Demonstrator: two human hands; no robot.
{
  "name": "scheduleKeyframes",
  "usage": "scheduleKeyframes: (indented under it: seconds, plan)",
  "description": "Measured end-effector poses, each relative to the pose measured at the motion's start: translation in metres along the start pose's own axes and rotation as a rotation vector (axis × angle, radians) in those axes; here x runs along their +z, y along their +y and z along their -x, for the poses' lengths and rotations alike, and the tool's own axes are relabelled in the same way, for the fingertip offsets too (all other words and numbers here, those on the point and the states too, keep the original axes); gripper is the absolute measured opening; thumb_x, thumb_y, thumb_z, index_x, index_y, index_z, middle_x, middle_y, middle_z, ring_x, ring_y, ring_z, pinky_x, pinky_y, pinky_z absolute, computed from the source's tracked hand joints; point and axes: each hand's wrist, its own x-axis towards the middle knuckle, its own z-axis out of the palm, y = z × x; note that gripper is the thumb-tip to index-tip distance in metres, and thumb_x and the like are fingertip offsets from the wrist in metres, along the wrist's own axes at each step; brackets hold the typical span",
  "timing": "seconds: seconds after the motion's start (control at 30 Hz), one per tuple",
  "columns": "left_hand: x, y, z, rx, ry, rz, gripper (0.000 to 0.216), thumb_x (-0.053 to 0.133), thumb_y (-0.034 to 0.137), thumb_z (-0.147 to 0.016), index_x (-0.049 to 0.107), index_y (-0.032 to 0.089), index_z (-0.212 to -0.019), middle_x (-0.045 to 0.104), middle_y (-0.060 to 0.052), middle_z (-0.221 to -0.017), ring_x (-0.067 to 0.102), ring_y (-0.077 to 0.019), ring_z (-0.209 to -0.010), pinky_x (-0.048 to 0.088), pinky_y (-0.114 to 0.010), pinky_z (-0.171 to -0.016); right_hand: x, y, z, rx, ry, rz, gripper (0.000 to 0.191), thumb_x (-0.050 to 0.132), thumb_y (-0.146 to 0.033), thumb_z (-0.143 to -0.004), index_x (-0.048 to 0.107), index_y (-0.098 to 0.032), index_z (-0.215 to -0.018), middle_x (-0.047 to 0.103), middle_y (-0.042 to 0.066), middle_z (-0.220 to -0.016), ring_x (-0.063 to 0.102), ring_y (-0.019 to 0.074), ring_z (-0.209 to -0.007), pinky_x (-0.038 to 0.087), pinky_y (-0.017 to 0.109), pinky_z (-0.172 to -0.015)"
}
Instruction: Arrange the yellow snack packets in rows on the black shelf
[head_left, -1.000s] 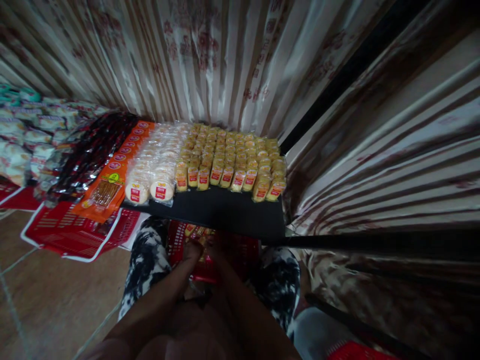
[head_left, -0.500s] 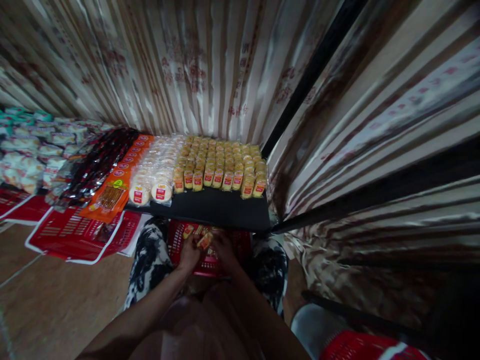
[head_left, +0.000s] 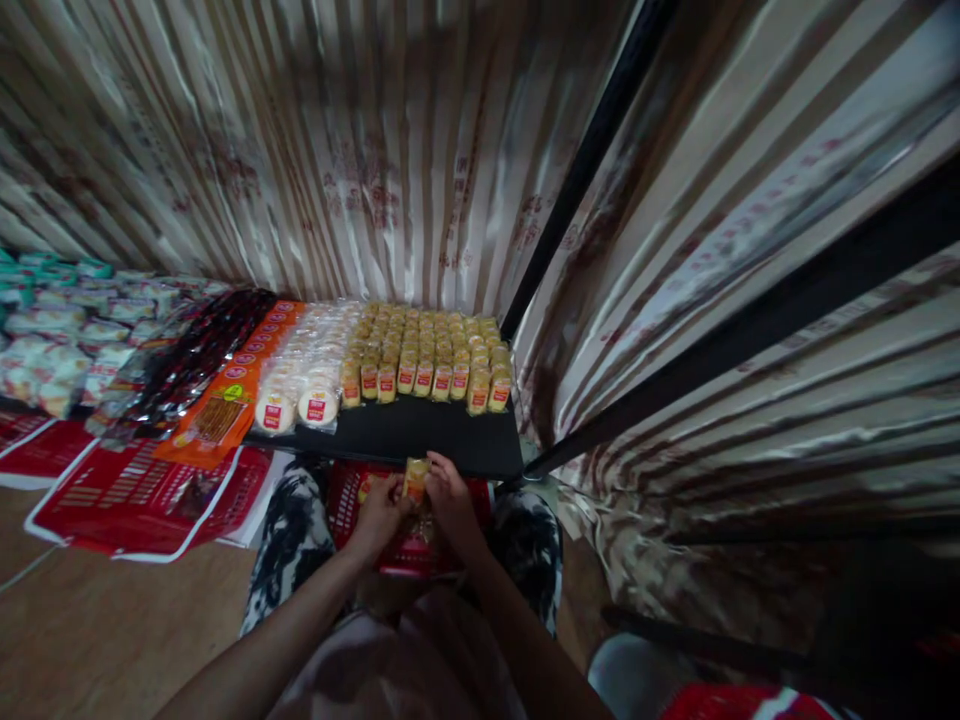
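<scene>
Your left hand (head_left: 379, 512) and right hand (head_left: 450, 500) meet at 6 o'clock of the view, just below the near edge of the black table (head_left: 420, 435). Both hands grip one small yellow snack packet (head_left: 415, 478) between them: the left hand's fingers close on its left side, the right hand's fingers close on its right side and top. The packet stands roughly upright, above the red basket (head_left: 352, 490) resting on your lap, between your patterned trouser legs.

On the table, at 12 o'clock from your hands, yellow packets with red labels (head_left: 427, 355) stand in dense rows; the front row sits well back from the table's near edge. Just beside them, toward 11 o'clock, lie round pale cakes in clear wrap (head_left: 304, 385). Further toward 10 o'clock follow orange packets (head_left: 225, 400), then dark wrapped packs (head_left: 187, 355), then pale bags with green tops (head_left: 52, 330) at 9 o'clock.

A red-and-white basket (head_left: 135, 495) lies under the orange packets. Striped curtains (head_left: 337, 150) hang behind the table and to the right.
</scene>
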Motion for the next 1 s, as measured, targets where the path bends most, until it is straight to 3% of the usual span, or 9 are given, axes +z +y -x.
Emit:
scheduleKeyframes:
  seconds: [0.13,0.3,0.5,0.67,0.87,1.0]
  plan:
    - [0.006,0.024,-0.019,0.050,0.096,-0.012,0.025,0.057,0.017,-0.071,0.062,0.016,-0.095,0.057,-0.002,-0.082,0.054,-0.0130,-0.075,0.044,-0.025,-0.073,-0.002,-0.009,-0.012,-0.139,0.139,0.009,0.033,0.052,-0.029,-0.077,0.052,-0.017,-0.108,0.061,0.012,-0.109,0.059,0.0181,-0.099,0.049,0.033,-0.087]
    - [0.022,0.056,-0.054,0.097,0.134,-0.040,0.022,0.058,0.017,-0.073,0.062,0.015,-0.095,0.054,-0.001,-0.079,0.052,-0.0111,-0.071,0.044,-0.023,-0.070,-0.014,-0.018,-0.024,-0.335,0.204,0.281,0.033,0.045,-0.024,-0.081,0.052,-0.018,-0.113,0.056,0.013,-0.115,0.056,0.0193,-0.102,0.052,0.033,-0.080]
    - [0.044,0.077,-0.095,0.068,0.179,-0.071,0.025,0.056,0.016,-0.076,0.057,0.015,-0.101,0.059,-0.002,-0.082,0.054,-0.0104,-0.071,0.043,-0.022,-0.070,-0.028,-0.016,-0.049,-0.518,0.233,0.576,0.038,0.035,-0.015,-0.082,0.055,-0.015,-0.115,0.054,0.013,-0.118,0.048,0.0207,-0.113,0.040,0.042,-0.099]
    - [0.059,0.091,-0.111,0.043,0.217,-0.062,0.023,0.056,0.017,-0.077,0.053,0.015,-0.100,0.062,-0.004,-0.088,0.058,-0.0118,-0.078,0.043,-0.023,-0.072,-0.037,-0.009,-0.069,-0.557,0.253,0.657,0.042,0.032,-0.012,-0.081,0.052,-0.014,-0.118,0.053,0.013,-0.119,0.046,0.0204,-0.115,0.039,0.042,-0.100]
    - [0.065,0.103,-0.116,0.079,0.231,-0.158,0.022,0.054,0.017,-0.079,0.051,0.015,-0.101,0.062,-0.007,-0.095,0.058,-0.0153,-0.091,0.043,-0.025,-0.079,-0.045,-0.010,-0.079,-0.536,0.418,0.710,0.044,0.033,-0.010,-0.079,0.053,-0.013,-0.118,0.050,0.014,-0.118,0.045,0.0217,-0.114,0.039,0.043,-0.097]
    - [0.067,0.104,-0.117,0.094,0.233,-0.271,0.024,0.054,0.018,-0.080,0.053,0.015,-0.104,0.059,-0.009,-0.103,0.058,-0.0167,-0.094,0.042,-0.025,-0.081,-0.046,-0.008,-0.084,-0.504,0.450,0.744,0.046,0.033,-0.008,-0.078,0.052,-0.013,-0.119,0.049,0.015,-0.118,0.044,0.0228,-0.114,0.040,0.044,-0.096]
